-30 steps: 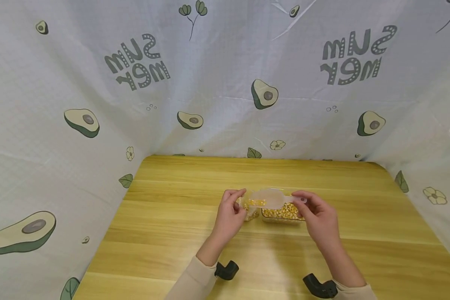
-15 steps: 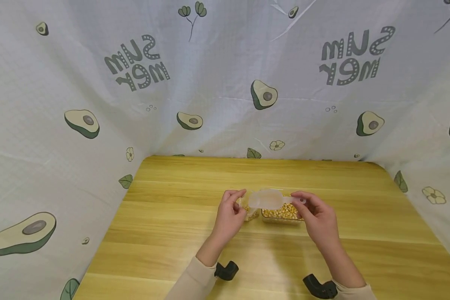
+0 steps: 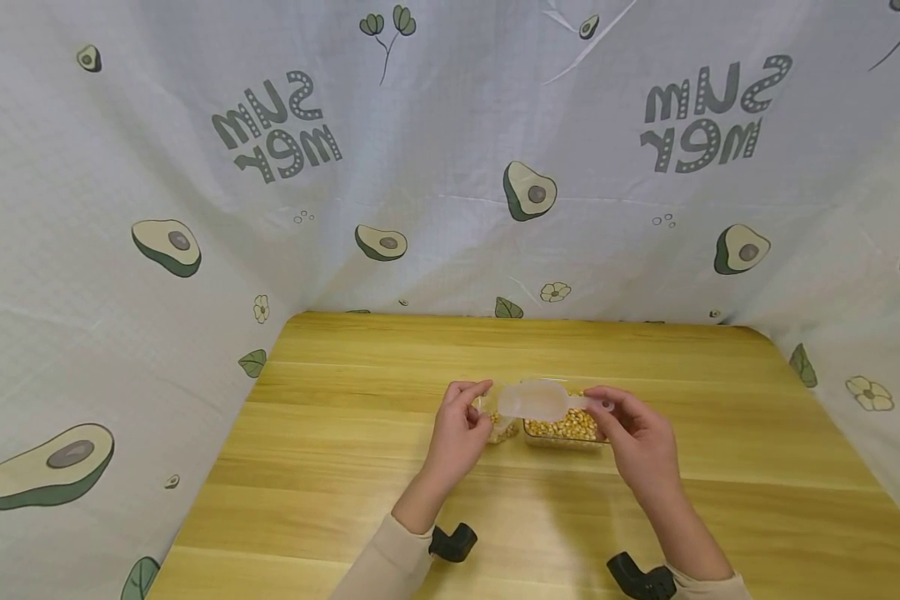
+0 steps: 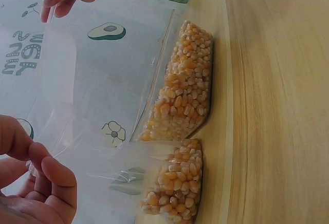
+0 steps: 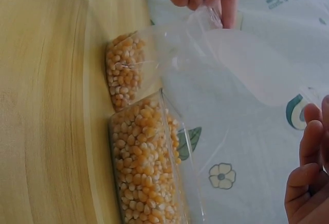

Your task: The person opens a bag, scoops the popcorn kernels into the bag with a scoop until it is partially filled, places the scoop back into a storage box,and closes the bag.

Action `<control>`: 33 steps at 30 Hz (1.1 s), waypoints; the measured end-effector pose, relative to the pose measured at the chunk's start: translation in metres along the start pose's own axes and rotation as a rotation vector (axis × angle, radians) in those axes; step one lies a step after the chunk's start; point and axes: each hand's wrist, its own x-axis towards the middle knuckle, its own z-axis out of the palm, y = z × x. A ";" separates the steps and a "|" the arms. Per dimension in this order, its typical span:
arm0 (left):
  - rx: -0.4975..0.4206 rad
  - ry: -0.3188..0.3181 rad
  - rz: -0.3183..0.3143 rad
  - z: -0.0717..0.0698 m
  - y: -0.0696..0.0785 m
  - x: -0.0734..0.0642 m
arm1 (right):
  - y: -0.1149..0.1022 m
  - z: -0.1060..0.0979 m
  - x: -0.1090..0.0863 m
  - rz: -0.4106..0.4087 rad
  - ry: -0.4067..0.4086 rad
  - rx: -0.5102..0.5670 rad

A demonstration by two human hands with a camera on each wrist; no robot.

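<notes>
My left hand (image 3: 456, 429) pinches the top edge of a clear plastic bag (image 5: 169, 49), which stands upright on the table with corn kernels (image 4: 177, 188) in its bottom. My right hand (image 3: 640, 433) pinches the handle of a translucent white scoop (image 3: 542, 400). The scoop lies sideways above the kernels, its mouth at the bag's opening beside my left fingers. No kernels show in the scoop. Right of the bag and close against it is a clear rectangular container (image 3: 562, 439), well filled with corn kernels (image 5: 139, 167).
The wooden table (image 3: 330, 433) runs back to a white cloth (image 3: 435, 167) printed with avocados, which hangs behind and along both sides. A black curved piece sits at each sleeve cuff, such as the left one (image 3: 453, 542).
Kernels that lay in the front of the scoop one second ago are gone from it by half a second ago. Both hands have stayed nearly in place.
</notes>
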 end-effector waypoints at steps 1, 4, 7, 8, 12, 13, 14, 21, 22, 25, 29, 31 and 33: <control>0.002 0.000 0.001 0.000 0.000 0.000 | 0.000 0.000 0.000 -0.001 -0.001 -0.004; 0.003 0.000 0.003 0.000 0.000 0.000 | 0.002 0.000 0.000 0.004 -0.003 -0.013; 0.007 0.003 0.004 0.000 0.000 0.000 | 0.003 -0.001 0.000 0.025 -0.002 -0.012; 0.008 0.004 0.004 0.000 -0.001 0.000 | 0.004 -0.001 0.000 0.033 0.000 -0.012; 0.015 0.008 0.005 0.001 0.000 0.000 | 0.006 -0.002 -0.001 0.063 0.013 -0.016; 0.015 0.009 0.004 0.001 0.000 0.000 | 0.006 -0.003 -0.001 0.075 0.015 -0.015; 0.014 0.010 0.002 0.001 0.000 0.000 | 0.006 -0.003 -0.002 0.085 0.018 -0.014; 0.010 0.018 -0.016 0.001 0.000 0.000 | 0.008 -0.010 -0.002 0.153 0.055 0.015; 0.009 0.020 -0.018 0.001 0.000 0.000 | 0.008 -0.012 -0.002 0.160 0.061 0.021; 0.005 0.023 -0.021 0.001 0.001 0.000 | 0.008 -0.015 -0.002 0.190 0.088 0.060; 0.008 0.029 -0.022 0.002 0.002 0.000 | 0.009 -0.021 -0.002 0.239 0.133 0.092; 0.008 0.033 -0.019 0.002 0.002 -0.001 | 0.011 -0.024 -0.002 0.263 0.148 0.098; 0.007 0.036 -0.014 0.001 0.003 -0.001 | 0.013 -0.027 -0.003 0.288 0.160 0.109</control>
